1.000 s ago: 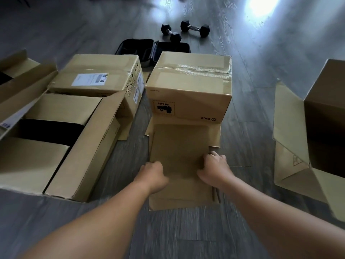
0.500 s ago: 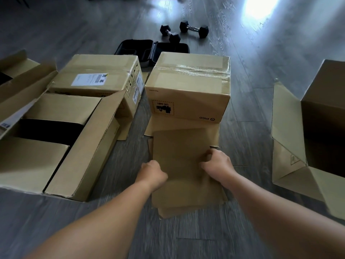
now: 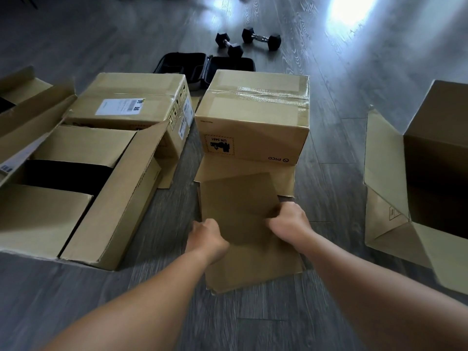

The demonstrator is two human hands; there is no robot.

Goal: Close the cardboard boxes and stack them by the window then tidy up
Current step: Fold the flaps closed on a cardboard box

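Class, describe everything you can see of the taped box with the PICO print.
The taped PICO box is plain brown cardboard, shut, with clear tape across its top seam. Its near side shows an upside-down UN 3481 label and PICO logo. It stands on the floor, with flat cardboard pieces lying at its near base. Neither hand touches it.

Both hands are sitting on the flat cardboard, left hand on its left edge, right hand on the right. Taped box is sitting just past them, open box lying off left, another right, dumbbells lying way beyond.
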